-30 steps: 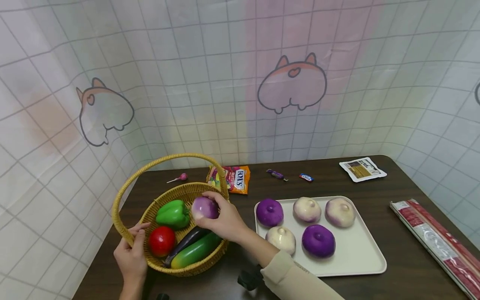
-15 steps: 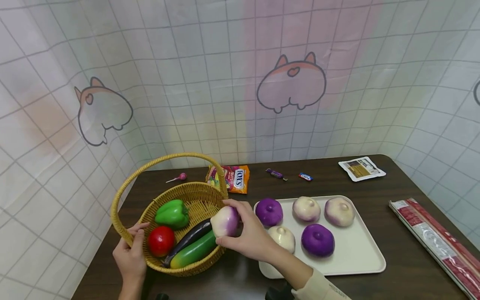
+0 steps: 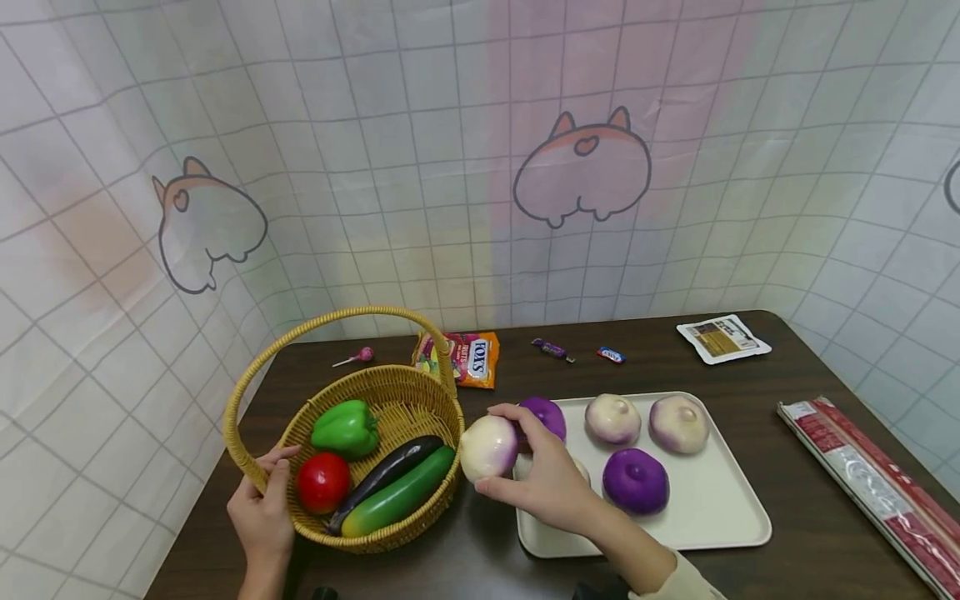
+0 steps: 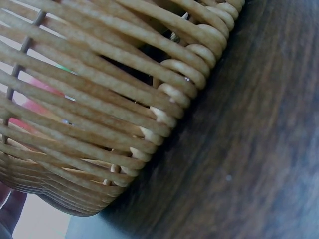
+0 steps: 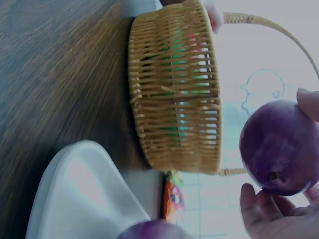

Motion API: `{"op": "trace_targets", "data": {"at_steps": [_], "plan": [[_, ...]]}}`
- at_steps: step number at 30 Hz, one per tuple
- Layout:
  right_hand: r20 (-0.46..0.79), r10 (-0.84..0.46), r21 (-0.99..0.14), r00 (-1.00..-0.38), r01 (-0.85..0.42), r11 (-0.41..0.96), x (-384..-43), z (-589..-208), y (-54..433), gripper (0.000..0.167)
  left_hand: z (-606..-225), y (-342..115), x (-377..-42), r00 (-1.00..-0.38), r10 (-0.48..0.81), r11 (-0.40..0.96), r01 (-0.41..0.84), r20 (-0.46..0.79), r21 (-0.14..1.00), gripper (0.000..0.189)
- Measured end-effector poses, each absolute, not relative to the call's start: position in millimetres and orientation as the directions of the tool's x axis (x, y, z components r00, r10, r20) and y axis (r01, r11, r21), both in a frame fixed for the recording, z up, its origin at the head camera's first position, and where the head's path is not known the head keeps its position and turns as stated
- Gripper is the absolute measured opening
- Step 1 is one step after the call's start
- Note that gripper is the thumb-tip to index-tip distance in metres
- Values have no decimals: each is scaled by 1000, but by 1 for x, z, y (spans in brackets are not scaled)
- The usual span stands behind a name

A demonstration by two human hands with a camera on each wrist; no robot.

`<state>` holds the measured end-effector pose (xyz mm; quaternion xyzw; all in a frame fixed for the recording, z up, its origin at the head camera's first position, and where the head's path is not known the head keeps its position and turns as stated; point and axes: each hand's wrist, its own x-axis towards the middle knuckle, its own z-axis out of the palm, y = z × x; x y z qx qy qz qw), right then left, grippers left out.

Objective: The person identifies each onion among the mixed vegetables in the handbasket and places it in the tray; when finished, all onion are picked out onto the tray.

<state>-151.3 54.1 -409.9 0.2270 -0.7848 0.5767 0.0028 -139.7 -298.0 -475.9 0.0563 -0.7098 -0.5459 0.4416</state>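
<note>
My right hand (image 3: 546,479) grips a purple-and-white turnip (image 3: 489,448) between thumb and fingers, in the air between the basket and the tray. Its purple side faces the right wrist camera. My left hand (image 3: 264,500) holds the left rim of the wicker basket (image 3: 450,492) by the foot of its handle. Inside the basket lie a green bell pepper (image 3: 345,429), a red tomato (image 3: 323,482), a dark eggplant (image 3: 390,467) and a green cucumber-like vegetable (image 3: 401,497). Several more turnips, such as a dark purple one (image 3: 636,481), sit on the white tray (image 3: 720,508); my right hand partly hides one.
Behind the basket are a lollipop (image 3: 363,354) and a Fox's candy bag (image 3: 476,358). Two small wrapped candies, one purple (image 3: 553,348), lie further right. A white packet (image 3: 723,338) is at the back right, and a long red package (image 3: 877,492) runs along the right side.
My right hand has carried the turnip from over the basket, rightward past its rim, toward the tray. The left hand stays on the basket rim.
</note>
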Motion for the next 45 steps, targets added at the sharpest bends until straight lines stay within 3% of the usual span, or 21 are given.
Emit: {"op": "trace_targets", "data": {"at_steps": [9, 18, 28, 35, 45], "plan": [[353, -319, -899, -879, -413, 145, -146, -418, 89, 77, -475, -298, -140, -605, -573, 380, 402, 553, 833, 20], [418, -273, -852, -866, -478, 212, -143, -424, 137, 76, -474, -298, -139, -603, -572, 390, 396, 555, 831, 20], [420, -191, -860, -887, -457, 229, -139, -429, 190, 71, -473, -296, -139, -613, -584, 376, 377, 532, 847, 20], [492, -205, -834, -846, -525, 168, -138, -436, 220, 71, -474, -294, -139, -618, -585, 364, 379, 526, 851, 20], [464, -38, -886, -885, -464, 9, -135, -451, 253, 63, -473, -295, -139, -607, -589, 356, 397, 533, 846, 18]]}}
